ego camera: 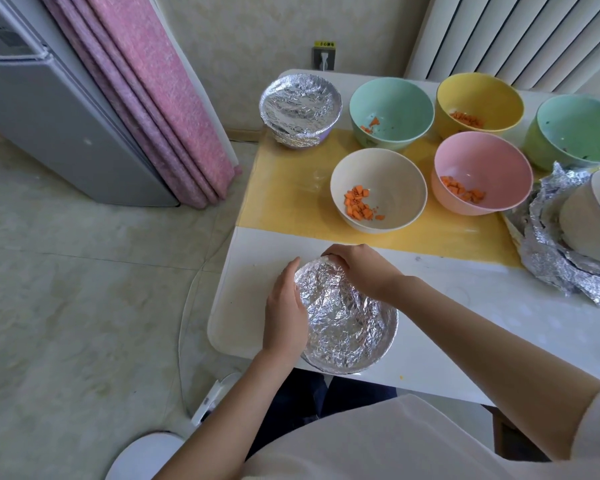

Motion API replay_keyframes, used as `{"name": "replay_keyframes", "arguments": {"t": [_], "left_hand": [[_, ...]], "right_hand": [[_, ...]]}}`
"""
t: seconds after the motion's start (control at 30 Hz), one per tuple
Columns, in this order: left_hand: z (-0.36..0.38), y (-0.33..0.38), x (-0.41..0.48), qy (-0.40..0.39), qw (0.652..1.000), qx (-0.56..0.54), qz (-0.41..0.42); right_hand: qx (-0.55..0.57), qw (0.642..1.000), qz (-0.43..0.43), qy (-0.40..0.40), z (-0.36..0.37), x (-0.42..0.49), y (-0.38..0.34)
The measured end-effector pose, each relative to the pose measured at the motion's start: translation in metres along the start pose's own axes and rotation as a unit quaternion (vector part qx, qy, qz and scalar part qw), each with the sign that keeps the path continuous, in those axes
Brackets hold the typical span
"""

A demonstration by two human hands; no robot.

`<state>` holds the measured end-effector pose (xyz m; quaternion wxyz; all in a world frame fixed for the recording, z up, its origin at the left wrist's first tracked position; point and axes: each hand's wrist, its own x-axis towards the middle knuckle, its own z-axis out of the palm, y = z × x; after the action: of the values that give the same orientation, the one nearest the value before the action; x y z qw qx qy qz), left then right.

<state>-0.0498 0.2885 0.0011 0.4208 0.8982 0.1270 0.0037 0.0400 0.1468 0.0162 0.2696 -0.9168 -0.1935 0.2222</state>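
Observation:
A bowl covered with crinkled aluminium foil sits at the near edge of the white table. My left hand cups the bowl's left side, fingers laid along the foil rim. My right hand curls over the far rim, fingers pressing the foil down around the edge. A second foil-covered bowl stands at the table's far left corner.
On a yellow mat stand a white bowl, a pink bowl, a yellow bowl and a teal bowl, each with diced carrot. A green bowl and crumpled foil under white bowls lie right. A fridge and pink curtain stand left.

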Motion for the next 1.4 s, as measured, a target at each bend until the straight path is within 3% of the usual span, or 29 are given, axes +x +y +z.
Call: {"name": "replay_keyframes", "arguments": {"t": [0.23,0.43,0.63,0.83,1.07,1.23,1.4], "left_hand": [[-0.002,0.000,0.023,0.005,0.999,0.028,0.042],[0.003,0.003,0.020,0.030,0.998,0.046,0.037],[0.002,0.005,0.019,0.035,0.997,0.057,0.037],[0.002,0.007,0.019,0.033,0.995,0.076,0.048],[0.000,0.010,0.015,0.031,0.997,0.065,0.032],[0.004,0.007,0.005,-0.001,0.998,0.057,0.010],[0.000,0.005,-0.002,-0.029,0.999,0.025,0.004]], "right_hand": [[-0.022,0.999,-0.022,0.014,0.002,-0.007,0.002],[-0.190,0.982,0.009,-0.024,0.000,-0.001,-0.017],[-0.154,0.988,-0.007,-0.024,0.001,0.006,-0.020],[-0.206,0.976,0.019,-0.059,-0.007,0.008,-0.031],[-0.179,0.983,-0.026,-0.037,0.004,0.010,-0.021],[-0.044,0.998,-0.038,-0.025,0.001,0.004,-0.009],[-0.009,1.000,-0.026,0.002,-0.001,0.000,0.003]]}}
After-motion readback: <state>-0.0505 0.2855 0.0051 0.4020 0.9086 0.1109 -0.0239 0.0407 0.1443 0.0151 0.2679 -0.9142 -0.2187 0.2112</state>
